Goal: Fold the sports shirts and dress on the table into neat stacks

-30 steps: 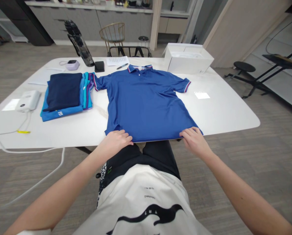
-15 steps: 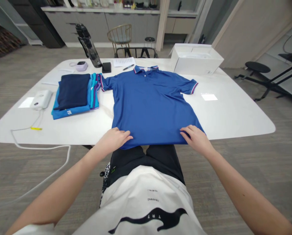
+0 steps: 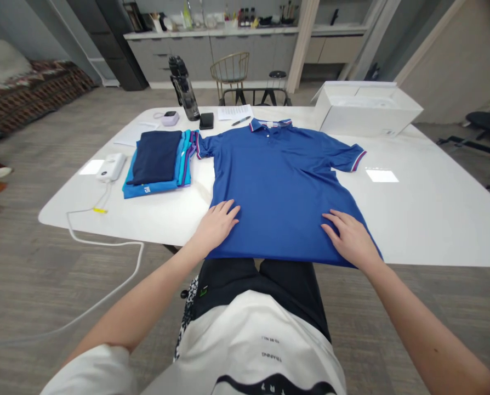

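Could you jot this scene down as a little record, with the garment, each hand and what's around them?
Garment: blue polo shirt, spread out, collar away from the person
Left hand: open, palm down, at the shirt's lower left
Right hand: open, palm down, at its lower right
Surface: white table
Left of shirt: folded clothes, navy piece on top
Far side: dark bottle, pen, white box

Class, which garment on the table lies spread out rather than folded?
The blue polo shirt with striped sleeve edges, lying flat beneath the left hand and right hand; the other garments are folded and piled beside it.
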Demonstrator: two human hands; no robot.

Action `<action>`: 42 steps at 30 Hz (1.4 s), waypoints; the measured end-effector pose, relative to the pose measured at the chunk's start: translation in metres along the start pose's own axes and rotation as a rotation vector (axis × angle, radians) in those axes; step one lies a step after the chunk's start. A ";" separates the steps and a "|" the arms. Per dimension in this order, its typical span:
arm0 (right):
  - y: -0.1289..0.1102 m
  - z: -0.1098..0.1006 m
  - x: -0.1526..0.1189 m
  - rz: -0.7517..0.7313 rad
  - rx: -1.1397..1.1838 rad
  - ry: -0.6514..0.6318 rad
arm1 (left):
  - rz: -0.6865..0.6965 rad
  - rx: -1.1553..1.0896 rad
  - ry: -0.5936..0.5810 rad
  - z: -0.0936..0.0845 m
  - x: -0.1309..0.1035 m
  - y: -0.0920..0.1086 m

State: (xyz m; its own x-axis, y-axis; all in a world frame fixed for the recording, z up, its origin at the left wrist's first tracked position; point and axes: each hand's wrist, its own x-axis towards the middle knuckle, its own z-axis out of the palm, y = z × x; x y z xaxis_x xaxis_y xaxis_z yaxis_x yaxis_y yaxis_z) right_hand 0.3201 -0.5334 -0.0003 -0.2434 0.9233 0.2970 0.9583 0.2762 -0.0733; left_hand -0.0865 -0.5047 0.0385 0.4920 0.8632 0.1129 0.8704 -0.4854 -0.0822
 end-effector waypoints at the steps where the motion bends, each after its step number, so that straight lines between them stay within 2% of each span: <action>1: 0.000 -0.001 0.000 0.034 -0.031 -0.005 | -0.042 0.010 0.002 0.005 0.000 -0.001; 5: 0.005 -0.010 -0.002 0.260 -0.211 -0.036 | -0.275 0.085 0.000 0.009 -0.009 -0.005; 7: 0.006 -0.012 0.007 0.335 -0.270 -0.045 | -0.307 0.096 0.032 0.008 -0.004 -0.006; 9: 0.006 -0.007 0.026 0.317 -0.243 -0.021 | -0.268 0.069 0.085 0.011 0.014 -0.006; 12: 0.002 0.010 0.067 0.127 -0.074 -0.011 | -0.140 -0.023 0.096 0.026 0.057 -0.009; 14: 0.000 0.024 0.092 0.051 0.012 -0.093 | -0.098 -0.089 0.046 0.039 0.085 -0.014; 16: 0.001 0.034 0.105 0.108 0.020 -0.180 | -0.120 -0.137 -0.010 0.050 0.100 -0.020; 18: 0.005 0.038 0.105 0.232 -0.029 -0.222 | -0.171 -0.160 -0.035 0.057 0.100 -0.028; 20: 0.011 0.036 0.095 0.335 -0.099 -0.226 | -0.202 -0.162 -0.039 0.059 0.090 -0.034; 23: 0.014 0.028 0.084 0.434 -0.184 -0.211 | -0.240 -0.130 -0.029 0.054 0.077 -0.041; 25: 0.010 0.025 0.091 0.451 -0.211 -0.185 | -0.252 -0.102 -0.008 0.049 0.083 -0.043; 28: -0.001 0.028 0.126 0.344 -0.179 -0.146 | -0.246 -0.100 0.026 0.043 0.119 -0.044; 31: -0.007 0.041 0.181 0.274 -0.065 -0.186 | -0.270 -0.134 0.020 0.044 0.175 -0.046; 33: -0.006 0.051 0.218 0.300 -0.006 -0.229 | -0.301 -0.162 -0.002 0.049 0.213 -0.050; 36: 0.004 0.064 0.267 0.348 0.029 -0.231 | -0.376 -0.196 -0.018 0.060 0.260 -0.064; 39: 0.022 0.072 0.306 0.455 0.080 -0.237 | -0.450 -0.218 -0.039 0.072 0.295 -0.087; 42: 0.046 0.077 0.334 0.585 0.134 -0.287 | -0.498 -0.241 -0.075 0.083 0.320 -0.113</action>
State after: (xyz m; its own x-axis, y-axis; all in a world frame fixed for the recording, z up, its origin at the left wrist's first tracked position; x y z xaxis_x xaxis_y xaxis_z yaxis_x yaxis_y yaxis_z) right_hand 0.2716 -0.1914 0.0217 0.2628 0.9605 -0.0917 0.9223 -0.2780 -0.2685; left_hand -0.0287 -0.1617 0.0022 0.0260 0.9996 0.0083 0.9808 -0.0271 0.1930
